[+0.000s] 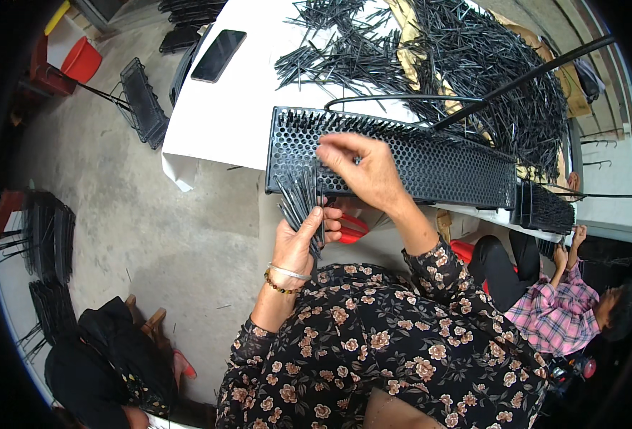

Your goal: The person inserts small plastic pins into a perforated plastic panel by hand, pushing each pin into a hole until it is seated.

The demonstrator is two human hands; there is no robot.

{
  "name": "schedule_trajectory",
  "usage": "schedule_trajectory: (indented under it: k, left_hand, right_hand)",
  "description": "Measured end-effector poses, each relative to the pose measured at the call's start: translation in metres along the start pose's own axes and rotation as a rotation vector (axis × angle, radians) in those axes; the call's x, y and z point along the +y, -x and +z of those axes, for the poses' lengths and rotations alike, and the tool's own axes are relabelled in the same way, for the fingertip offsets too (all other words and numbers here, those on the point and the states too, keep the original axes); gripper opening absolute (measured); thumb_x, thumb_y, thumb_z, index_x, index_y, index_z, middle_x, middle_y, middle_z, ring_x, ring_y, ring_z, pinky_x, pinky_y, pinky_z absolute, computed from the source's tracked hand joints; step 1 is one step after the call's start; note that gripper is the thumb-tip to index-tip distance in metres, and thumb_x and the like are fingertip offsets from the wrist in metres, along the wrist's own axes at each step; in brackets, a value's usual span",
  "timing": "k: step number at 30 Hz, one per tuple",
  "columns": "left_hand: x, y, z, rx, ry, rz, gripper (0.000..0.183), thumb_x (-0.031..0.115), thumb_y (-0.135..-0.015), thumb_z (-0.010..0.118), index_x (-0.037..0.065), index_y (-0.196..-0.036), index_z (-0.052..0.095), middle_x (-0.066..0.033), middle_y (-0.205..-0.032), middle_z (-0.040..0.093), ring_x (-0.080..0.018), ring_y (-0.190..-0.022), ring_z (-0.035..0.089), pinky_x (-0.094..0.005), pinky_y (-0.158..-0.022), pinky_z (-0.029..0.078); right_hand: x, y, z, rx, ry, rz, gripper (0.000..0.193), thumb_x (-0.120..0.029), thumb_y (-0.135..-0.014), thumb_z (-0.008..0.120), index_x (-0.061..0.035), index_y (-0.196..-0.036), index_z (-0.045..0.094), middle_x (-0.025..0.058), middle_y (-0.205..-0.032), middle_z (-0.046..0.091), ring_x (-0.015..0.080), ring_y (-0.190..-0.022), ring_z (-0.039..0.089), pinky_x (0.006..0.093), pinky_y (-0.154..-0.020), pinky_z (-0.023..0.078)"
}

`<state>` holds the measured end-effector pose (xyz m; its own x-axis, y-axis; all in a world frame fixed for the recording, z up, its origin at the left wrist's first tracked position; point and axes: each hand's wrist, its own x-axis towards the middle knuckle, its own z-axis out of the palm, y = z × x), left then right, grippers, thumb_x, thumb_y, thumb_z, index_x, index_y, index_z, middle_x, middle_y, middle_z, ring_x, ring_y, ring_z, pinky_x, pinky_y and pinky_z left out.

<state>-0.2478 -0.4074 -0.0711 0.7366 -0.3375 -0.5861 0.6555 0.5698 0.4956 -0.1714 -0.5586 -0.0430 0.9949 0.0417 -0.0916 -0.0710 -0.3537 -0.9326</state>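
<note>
Left hand, one: its grip is closing narrowly around a bundle of black sticks, just on the near side of the perforated rack, by that rack's left end. A silver bangle and a beaded bracelet are encircling the wrist.

Bundle, one: slim, straight pieces, dark with a slight sheen, bunching tightly between the fingers and fanning out above; the tips are overlapping the perforated rack's near edge in view, though contact cannot be told.

Right hand, one: hovering over the left part of the perforated rack, thumb and forefinger drawing close; grip narrow, and whether it is holding a stick cannot be told.

Perforated rack, one: long, black, rimmed, displaying rows of round holes; upright sticks are lining its far side.

Co-worker, one: wearing pink plaid, sitting to the right of the perforated rack.

Desk, white-covered: extending beyond the perforated rack.

Stick pile, large: lying tangled on the desk, beyond the perforated rack.

Phone, one: lying dark-faced on the desk, beyond the perforated rack's left end.
</note>
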Motion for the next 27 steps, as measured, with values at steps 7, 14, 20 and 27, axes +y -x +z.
schedule_trajectory:
  k: [7,14,20,27]
  left_hand:
    - [-0.003,-0.004,0.012,-0.055,-0.055,-0.031,0.023,0.017,-0.092,0.052,0.000,-0.108,0.054,-0.0116,-0.092,0.064,-0.0135,-0.074,0.062,-0.0259,-0.063,0.055]
    - [-0.011,-0.015,0.010,-0.046,-0.116,-0.050,0.022,0.017,-0.091,0.054,0.001,-0.106,0.056,-0.0119,-0.091,0.064,-0.0127,-0.072,0.062,-0.0250,-0.061,0.054]
    - [-0.015,-0.013,0.013,-0.030,-0.071,-0.058,0.022,0.014,-0.091,0.054,0.001,-0.108,0.054,-0.0137,-0.091,0.064,-0.0145,-0.072,0.062,-0.0258,-0.060,0.054]
    - [-0.020,-0.010,0.010,-0.017,-0.058,-0.179,0.024,0.014,-0.090,0.054,-0.001,-0.108,0.053,-0.0158,-0.092,0.064,-0.0161,-0.075,0.063,-0.0269,-0.061,0.055]
  right_hand:
    - [0.016,0.015,-0.011,-0.059,-0.282,0.192,0.016,-0.013,-0.084,0.064,0.0004,-0.093,0.066,0.0028,-0.081,0.065,0.0060,-0.070,0.057,0.0194,-0.062,0.047]
    - [0.019,0.003,-0.033,0.004,-0.348,0.177,0.015,-0.012,-0.087,0.059,0.0003,-0.095,0.064,0.0037,-0.080,0.064,0.0078,-0.070,0.057,0.0209,-0.063,0.047]
    - [0.021,-0.030,-0.027,0.245,-0.340,-0.173,0.016,-0.011,-0.089,0.056,0.0018,-0.099,0.059,0.0038,-0.085,0.063,0.0075,-0.075,0.058,0.0214,-0.068,0.048]
    - [0.033,-0.042,-0.012,0.259,0.054,-0.412,0.012,-0.010,-0.087,0.057,-0.0004,-0.094,0.061,0.0086,-0.083,0.064,0.0153,-0.072,0.060,0.0258,-0.065,0.048]
